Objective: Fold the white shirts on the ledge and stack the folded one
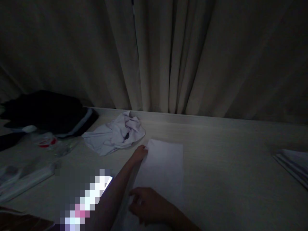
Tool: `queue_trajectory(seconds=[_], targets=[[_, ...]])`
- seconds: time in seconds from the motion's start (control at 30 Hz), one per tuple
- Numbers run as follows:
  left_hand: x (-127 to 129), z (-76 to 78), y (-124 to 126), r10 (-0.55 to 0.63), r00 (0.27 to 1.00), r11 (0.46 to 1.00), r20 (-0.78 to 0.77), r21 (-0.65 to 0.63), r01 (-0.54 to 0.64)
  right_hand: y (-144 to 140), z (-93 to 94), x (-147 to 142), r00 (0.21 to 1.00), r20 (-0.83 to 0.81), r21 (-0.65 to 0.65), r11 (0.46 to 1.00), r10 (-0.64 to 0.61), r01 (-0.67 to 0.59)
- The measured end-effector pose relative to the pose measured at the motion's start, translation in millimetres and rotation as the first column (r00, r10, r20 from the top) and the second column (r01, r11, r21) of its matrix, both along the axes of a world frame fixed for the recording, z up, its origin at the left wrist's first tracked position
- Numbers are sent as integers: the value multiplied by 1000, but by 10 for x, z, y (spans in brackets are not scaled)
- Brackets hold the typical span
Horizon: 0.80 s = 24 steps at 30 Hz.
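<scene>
A flat white rectangular piece, which looks like folded cloth, lies lengthwise in front of me. At its far left corner my left hand has its fingers closed on the edge. Over the nearer part of the cloth is my right hand, its fingers bent and a gap showing between thumb and forefinger. I see nothing held in it. Just beyond my left hand lies a crumpled white cloth. The scene is dim, so the finer detail of the fingers is hard to make out.
Dark clothing is heaped at the far left, with a clear plastic bottle in front. A lit screen, partly blurred out, lies beside my left forearm. Folded white cloth sits at the right edge. Curtains hang behind.
</scene>
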<state>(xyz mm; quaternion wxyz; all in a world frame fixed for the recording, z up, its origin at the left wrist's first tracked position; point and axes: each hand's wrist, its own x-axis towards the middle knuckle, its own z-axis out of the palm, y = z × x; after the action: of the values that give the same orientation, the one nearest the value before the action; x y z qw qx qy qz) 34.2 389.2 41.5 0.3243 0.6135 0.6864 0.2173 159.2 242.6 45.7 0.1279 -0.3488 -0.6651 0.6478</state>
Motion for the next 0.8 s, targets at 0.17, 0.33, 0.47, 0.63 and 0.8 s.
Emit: queue_trajectory(seconds=[0.17,0.33,0.47,0.63,0.8], targets=[[-32,-148,-3,-25,999,998,43,54,23,-230,-98,92,990,134,261,965,-50,13],[-176,-253,-24,1,1000,997,-28,79,1,-379,-101,118,995,99,191,982,-17,-2],[-235,-409,-119,54,987,995,-154,86,-41,-180,-85,356,984,-7,227,958,-177,174],[-184,-412,-166,105,960,993,-258,80,-87,817,-155,1094,763,-84,308,712,-641,632],[-97,-423,-136,124,938,989,-325,113,-92,1692,-506,1517,681,-42,263,649,-731,714]])
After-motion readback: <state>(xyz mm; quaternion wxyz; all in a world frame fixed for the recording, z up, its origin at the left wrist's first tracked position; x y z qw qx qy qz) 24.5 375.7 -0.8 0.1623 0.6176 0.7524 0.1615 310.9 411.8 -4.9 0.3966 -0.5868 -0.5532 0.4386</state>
